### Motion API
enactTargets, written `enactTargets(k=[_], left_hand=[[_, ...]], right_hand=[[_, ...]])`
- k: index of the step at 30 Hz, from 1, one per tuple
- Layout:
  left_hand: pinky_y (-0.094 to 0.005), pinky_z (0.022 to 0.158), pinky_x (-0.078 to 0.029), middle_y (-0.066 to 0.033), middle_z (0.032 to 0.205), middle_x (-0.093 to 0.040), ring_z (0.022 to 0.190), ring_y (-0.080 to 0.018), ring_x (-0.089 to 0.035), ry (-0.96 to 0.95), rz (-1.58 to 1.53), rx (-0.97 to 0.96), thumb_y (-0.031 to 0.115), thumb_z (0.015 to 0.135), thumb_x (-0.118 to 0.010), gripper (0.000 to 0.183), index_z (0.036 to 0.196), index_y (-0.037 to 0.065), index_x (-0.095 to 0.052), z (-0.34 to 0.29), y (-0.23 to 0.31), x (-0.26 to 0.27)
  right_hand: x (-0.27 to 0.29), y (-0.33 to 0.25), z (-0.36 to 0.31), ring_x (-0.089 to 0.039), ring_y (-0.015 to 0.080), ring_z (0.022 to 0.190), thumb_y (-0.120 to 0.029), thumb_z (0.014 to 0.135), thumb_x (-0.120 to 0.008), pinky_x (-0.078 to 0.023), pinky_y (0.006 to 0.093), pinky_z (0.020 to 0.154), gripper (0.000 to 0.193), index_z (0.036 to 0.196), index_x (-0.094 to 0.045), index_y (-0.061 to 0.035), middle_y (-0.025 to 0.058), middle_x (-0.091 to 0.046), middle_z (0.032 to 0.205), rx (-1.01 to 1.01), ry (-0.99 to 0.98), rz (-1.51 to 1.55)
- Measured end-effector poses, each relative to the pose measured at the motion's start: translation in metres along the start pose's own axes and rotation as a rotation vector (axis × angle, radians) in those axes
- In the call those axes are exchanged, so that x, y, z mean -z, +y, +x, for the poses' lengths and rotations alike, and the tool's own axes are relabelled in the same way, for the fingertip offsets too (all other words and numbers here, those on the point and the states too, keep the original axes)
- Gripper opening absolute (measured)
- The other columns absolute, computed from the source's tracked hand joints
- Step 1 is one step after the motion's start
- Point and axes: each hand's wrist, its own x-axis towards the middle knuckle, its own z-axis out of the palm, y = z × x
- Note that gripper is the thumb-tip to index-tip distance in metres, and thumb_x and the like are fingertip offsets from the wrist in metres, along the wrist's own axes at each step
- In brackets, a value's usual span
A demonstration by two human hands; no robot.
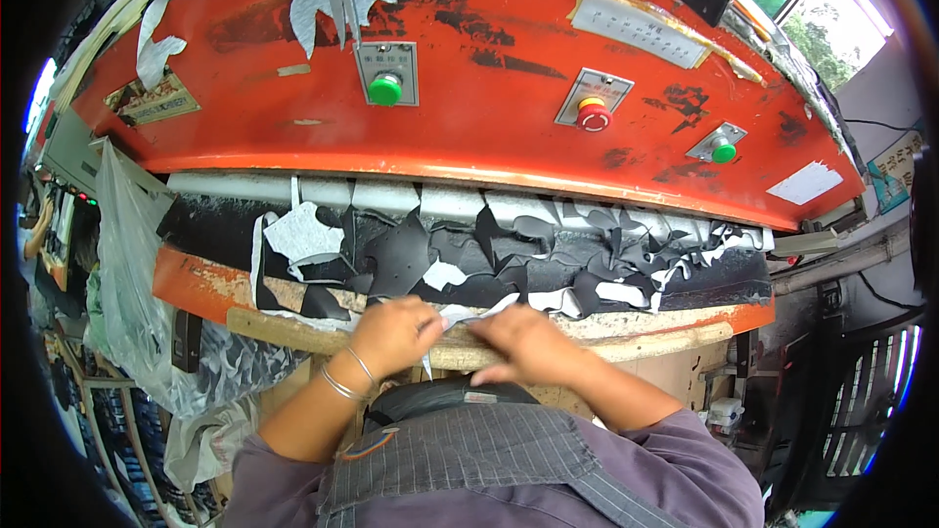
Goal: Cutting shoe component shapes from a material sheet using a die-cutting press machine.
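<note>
Black sheet material with a pale backing point(399, 252), cut full of holes into a ragged web, lies along the black machine bed point(719, 279) in front of me. At its near edge, my left hand point(396, 334) has its fingers curled together on the pale scrap edge point(455, 316). A thin pale sliver hangs down beside these fingers. Just to the right, my right hand point(528, 344) reaches toward the same edge, fingertips touching it, the thumb held apart. A pale cut piece point(305, 233) rests backing side up at the left of the web.
An orange machine beam point(469, 98) spans above the bed, with two green buttons point(385, 89) and a red one point(594, 114). A worn wooden rail point(665, 342) runs along the front. Clear plastic bags point(137, 264) hang at left, and scraps point(337, 10) drape over the beam.
</note>
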Motion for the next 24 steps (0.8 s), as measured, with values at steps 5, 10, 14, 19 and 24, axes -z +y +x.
enactTargets(k=[5,10,14,19,24], left_hand=[[-0.0378,0.067,-0.051,-0.0072,0.073,-0.062,0.075,-0.0261,-0.061,0.161,0.107,0.064,0.025,0.080,-0.065,0.021,0.070,0.008,-0.068,-0.030,0.016,-0.034],[-0.0382,0.066,-0.050,-0.0090,0.071,-0.061,0.073,-0.0273,-0.060,0.234,0.145,0.052,0.022,0.076,-0.065,0.018,0.066,0.007,-0.067,-0.028,0.012,-0.046],[-0.0388,0.067,-0.051,-0.0093,0.072,-0.062,0.073,-0.0284,-0.061,0.145,0.099,0.050,0.023,0.074,-0.067,0.017,0.068,0.007,-0.069,-0.026,-0.007,-0.059],[-0.0348,0.066,-0.051,-0.0098,0.077,-0.066,0.075,-0.0282,-0.064,-0.388,-0.044,0.149,0.027,0.081,-0.068,0.021,0.084,0.007,-0.074,-0.001,-0.027,-0.021],[-0.0263,0.065,-0.048,-0.0070,0.088,-0.066,0.072,-0.0141,-0.061,-0.202,-0.430,0.046,0.017,0.089,-0.065,0.019,0.104,0.006,-0.069,0.039,-0.033,-0.013]], right_hand=[[-0.057,-0.012,-0.009,-0.062,0.0257,0.090,-0.021,0.065,-0.075,-0.052,0.0335,0.074,0.049,0.108,-0.061,-0.0018,0.0103,-0.064,0.094,-0.045,0.072,-0.189],[-0.054,-0.016,-0.005,-0.063,0.0243,0.083,-0.017,0.064,-0.074,-0.053,0.0338,0.069,0.040,0.099,-0.061,-0.0034,0.0074,-0.064,0.088,-0.113,0.060,-0.194],[-0.054,0.016,0.000,-0.064,0.0256,0.084,-0.024,0.070,-0.073,-0.053,0.0358,0.068,0.036,0.098,-0.063,-0.0045,0.0084,-0.066,0.090,-0.002,-0.026,-0.206],[0.017,0.066,0.074,-0.058,0.0355,0.104,-0.054,0.080,-0.065,-0.050,0.0453,0.085,0.057,0.115,-0.063,-0.0093,0.0161,-0.064,0.107,-0.131,-0.026,-0.089],[0.039,0.145,0.168,-0.034,0.0443,0.131,-0.062,0.063,-0.076,-0.041,0.0490,0.102,0.075,0.123,-0.059,-0.0198,0.0287,-0.029,0.146,-0.295,0.194,-0.371]])
